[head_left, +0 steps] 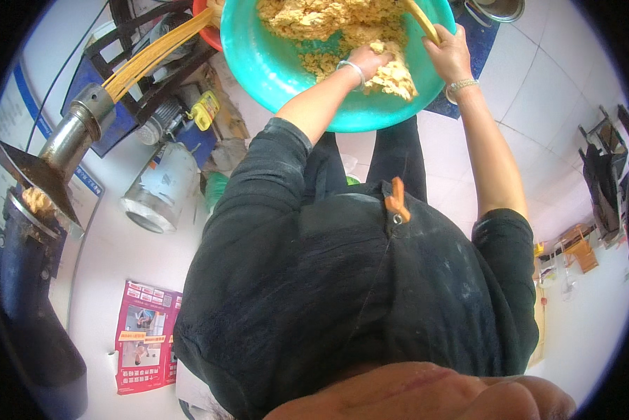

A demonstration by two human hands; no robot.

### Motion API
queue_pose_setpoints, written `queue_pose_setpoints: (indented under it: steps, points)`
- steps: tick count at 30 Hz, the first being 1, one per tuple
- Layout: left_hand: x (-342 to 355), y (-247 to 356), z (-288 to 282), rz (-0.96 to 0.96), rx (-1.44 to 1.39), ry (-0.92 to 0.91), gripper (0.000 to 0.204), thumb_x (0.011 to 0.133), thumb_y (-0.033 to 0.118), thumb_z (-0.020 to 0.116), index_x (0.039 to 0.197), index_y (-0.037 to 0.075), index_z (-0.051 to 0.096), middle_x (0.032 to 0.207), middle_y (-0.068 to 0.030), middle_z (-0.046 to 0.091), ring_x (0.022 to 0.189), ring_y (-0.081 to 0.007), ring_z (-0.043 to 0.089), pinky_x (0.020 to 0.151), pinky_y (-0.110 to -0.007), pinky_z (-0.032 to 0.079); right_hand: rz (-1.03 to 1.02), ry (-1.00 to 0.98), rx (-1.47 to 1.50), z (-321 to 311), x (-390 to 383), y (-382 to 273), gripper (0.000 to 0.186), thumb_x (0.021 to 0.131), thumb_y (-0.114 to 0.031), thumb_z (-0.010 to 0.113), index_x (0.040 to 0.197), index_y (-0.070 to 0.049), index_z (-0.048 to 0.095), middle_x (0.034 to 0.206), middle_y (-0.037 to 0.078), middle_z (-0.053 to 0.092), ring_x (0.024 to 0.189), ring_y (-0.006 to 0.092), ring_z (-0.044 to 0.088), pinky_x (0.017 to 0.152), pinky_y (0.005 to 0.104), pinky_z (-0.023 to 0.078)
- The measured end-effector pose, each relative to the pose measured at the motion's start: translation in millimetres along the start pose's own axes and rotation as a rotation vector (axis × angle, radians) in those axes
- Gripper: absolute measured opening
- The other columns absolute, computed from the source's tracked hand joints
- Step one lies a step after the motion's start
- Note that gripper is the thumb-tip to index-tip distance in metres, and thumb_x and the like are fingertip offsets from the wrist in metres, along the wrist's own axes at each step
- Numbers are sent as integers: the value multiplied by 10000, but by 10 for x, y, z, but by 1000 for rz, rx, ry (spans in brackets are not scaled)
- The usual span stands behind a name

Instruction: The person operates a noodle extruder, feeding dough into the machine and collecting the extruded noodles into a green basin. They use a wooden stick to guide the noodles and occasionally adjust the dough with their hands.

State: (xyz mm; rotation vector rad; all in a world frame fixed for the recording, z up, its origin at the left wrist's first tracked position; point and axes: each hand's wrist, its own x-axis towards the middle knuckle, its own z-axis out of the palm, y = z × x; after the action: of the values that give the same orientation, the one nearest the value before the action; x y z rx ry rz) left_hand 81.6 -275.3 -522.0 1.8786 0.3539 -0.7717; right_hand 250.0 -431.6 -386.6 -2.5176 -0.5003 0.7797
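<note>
A large teal basin (255, 73) at the top holds crumbly yellow dough (307, 17). My left hand (367, 64), with a bracelet at the wrist, is down in the basin, its fingers curled into a loose clump of the dough. My right hand (451, 52) grips a pale wooden stick (419, 17) at the basin's right rim, with the thumb on the stick. My dark-clothed body is directly below the basin.
At left, a metal extruder (76, 126) puts out yellow strands (150, 56) toward a red basin (204, 35) and part of what looks like another hand (215, 10). A motor (157, 122), yellow jug (204, 110) and metal cylinder (153, 189) lie near it. Dark racks (602, 175) stand at right.
</note>
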Motion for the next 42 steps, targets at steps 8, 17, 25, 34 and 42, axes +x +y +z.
queue_pose_setpoints:
  steps: [8,17,25,34,42]
  points:
    - [-706,119,-173,-111,48,156,691,881,343,689,1460,52,449,1327,-285,619,1180,-445,630,1048,-505,492,-12,82,-52,88,-11,82,292,886,-311,735,1147,-181,724,1191,194,555,974,386,668,857,452,554]
    - [-407,457,-360,234,246,209,596,872,503,684,1376,192,616,1357,-223,609,1315,-440,506,1106,-583,347,-31,205,-104,33,-30,-135,191,831,-179,678,967,-56,729,1061,267,563,894,417,629,831,491,527]
    - [-96,509,595,162,524,445,473,849,336,640,1311,237,619,1297,-121,597,1266,-314,514,914,-626,392,31,137,-72,8,-23,-178,183,814,-186,686,954,-81,741,1088,274,545,923,435,625,838,501,528]
    - [231,755,-105,173,731,-110,408,915,330,551,1260,121,615,1312,-158,628,1267,-348,557,977,-517,511,-43,176,-31,63,-20,-98,187,846,-182,659,986,-87,738,1075,267,557,901,445,637,831,487,543]
    - [77,749,-258,327,749,-122,340,924,320,557,1180,116,645,1054,-210,720,1027,-393,682,881,-541,543,72,176,-98,126,93,-136,216,865,-265,662,960,-91,749,1090,268,575,889,456,663,840,504,544]
